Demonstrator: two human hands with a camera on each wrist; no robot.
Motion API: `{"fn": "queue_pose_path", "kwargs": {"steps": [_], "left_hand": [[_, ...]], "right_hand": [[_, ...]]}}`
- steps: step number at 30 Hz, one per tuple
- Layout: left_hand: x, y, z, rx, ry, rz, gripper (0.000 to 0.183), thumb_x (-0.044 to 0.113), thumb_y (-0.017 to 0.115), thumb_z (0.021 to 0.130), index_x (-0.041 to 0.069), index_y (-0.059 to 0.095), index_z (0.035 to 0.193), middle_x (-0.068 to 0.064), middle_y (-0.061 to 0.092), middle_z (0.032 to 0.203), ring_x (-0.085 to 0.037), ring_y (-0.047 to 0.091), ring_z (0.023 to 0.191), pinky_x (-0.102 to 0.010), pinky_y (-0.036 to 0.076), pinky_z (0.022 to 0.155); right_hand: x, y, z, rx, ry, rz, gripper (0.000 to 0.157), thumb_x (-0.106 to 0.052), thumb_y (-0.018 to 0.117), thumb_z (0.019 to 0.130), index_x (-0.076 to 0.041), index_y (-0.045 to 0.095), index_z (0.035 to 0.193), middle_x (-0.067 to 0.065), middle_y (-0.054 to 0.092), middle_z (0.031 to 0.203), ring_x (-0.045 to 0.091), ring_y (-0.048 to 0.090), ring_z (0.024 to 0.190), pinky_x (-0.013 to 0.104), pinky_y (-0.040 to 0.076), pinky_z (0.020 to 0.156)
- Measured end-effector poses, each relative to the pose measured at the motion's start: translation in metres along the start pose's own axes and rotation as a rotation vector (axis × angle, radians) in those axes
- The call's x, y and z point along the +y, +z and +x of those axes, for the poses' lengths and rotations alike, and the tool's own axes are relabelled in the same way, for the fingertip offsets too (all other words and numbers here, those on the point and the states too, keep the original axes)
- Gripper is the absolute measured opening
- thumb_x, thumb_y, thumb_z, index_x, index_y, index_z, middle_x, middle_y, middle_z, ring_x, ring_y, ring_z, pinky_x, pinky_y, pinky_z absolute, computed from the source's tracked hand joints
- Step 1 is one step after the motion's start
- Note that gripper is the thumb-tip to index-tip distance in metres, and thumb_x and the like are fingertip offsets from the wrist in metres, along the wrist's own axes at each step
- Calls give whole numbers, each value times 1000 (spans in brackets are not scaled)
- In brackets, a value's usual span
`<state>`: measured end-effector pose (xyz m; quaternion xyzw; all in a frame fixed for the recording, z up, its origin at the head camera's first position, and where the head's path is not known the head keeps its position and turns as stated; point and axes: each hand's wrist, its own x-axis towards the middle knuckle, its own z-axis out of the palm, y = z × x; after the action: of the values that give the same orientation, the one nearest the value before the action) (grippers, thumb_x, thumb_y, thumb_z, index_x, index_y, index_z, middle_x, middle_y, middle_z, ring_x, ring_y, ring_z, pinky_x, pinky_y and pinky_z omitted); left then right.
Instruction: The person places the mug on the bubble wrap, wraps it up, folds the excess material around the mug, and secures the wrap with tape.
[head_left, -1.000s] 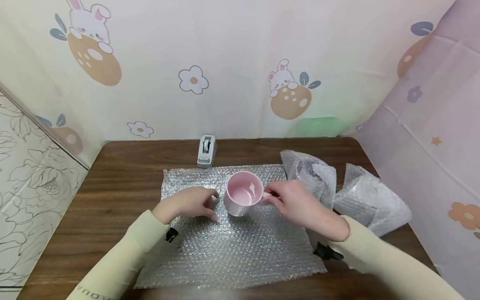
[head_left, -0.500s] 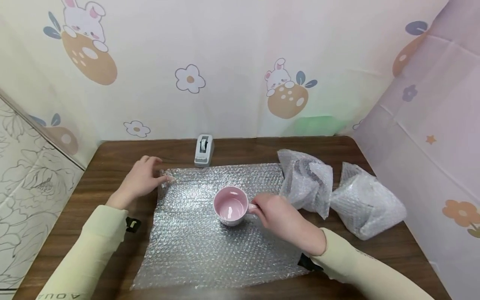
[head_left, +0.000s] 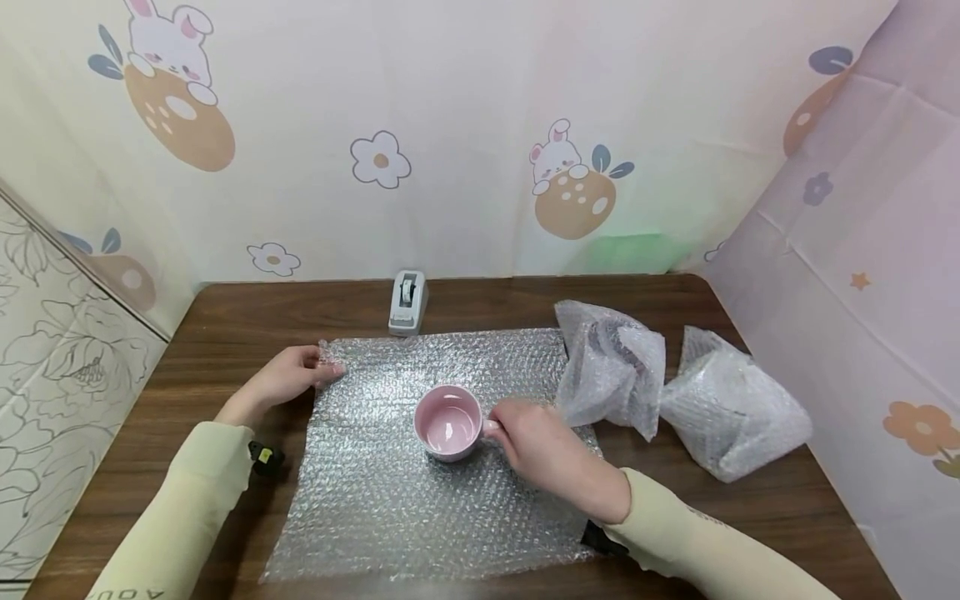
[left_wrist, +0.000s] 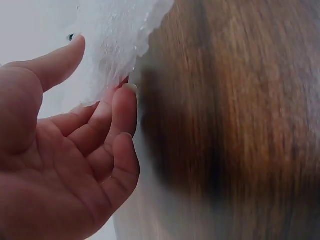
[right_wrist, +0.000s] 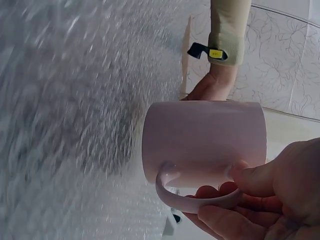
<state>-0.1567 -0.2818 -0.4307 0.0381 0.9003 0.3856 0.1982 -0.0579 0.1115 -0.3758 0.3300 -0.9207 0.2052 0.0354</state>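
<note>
A pink mug (head_left: 448, 423) stands upright on a sheet of bubble wrap (head_left: 390, 517), a little below its middle. My right hand (head_left: 542, 450) holds the mug's handle (right_wrist: 187, 202), the thumb pressed near its upper end in the right wrist view. At the far left corner of the sheet is my left hand (head_left: 288, 373). In the left wrist view its fingers (left_wrist: 125, 107) curl under the sheet's edge, the thumb is on the other side, and the wrap (left_wrist: 117, 45) lies between them. Some fingertips are hidden behind the wrap.
A white tape dispenser (head_left: 407, 304) stands just behind the sheet. To the right lie two bundles of bubble wrap, a nearer bundle (head_left: 611, 371) touching the sheet's side and another bundle (head_left: 738, 408) beyond it. A patterned curtain (head_left: 465, 150) hangs along the brown wooden table's (head_left: 247, 308) back edge.
The mug has moved left and toward me, held by its handle in my right hand. My left hand has gone from beside the mug to the sheet's far left corner and taken hold there.
</note>
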Motion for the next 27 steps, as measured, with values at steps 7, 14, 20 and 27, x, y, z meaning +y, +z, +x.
{"fn": "queue_pose_path", "kwargs": {"steps": [7,14,20,27], "left_hand": [[2,0,-3,14,44,-40,32,35,66,97,3,60,100,-7,66,89,-22,57,80,-36,44,72],[3,-4,-6,80,168,-57,24,26,67,97,4,69,106,-8,68,100,-20,58,85,-34,49,72],[7,-5,-10,108,210,-85,23,24,67,97,3,69,106,-9,69,103,-19,59,88,-32,51,73],[6,-7,-11,115,200,-86,24,27,66,98,5,69,106,-9,68,101,-21,60,89,-31,51,75]], "right_hand": [[0,6,-2,-67,44,112,12,-21,71,92,-14,64,86,-8,60,74,6,57,65,26,53,62],[12,11,-2,-63,38,144,12,-24,71,92,-16,65,86,-11,60,75,4,56,67,27,51,62],[13,11,0,-48,15,115,10,-21,68,95,-14,64,89,-8,59,77,6,56,68,27,52,63],[0,19,-5,12,-21,39,10,-21,66,96,-12,64,92,-4,64,82,13,63,75,34,56,69]]}}
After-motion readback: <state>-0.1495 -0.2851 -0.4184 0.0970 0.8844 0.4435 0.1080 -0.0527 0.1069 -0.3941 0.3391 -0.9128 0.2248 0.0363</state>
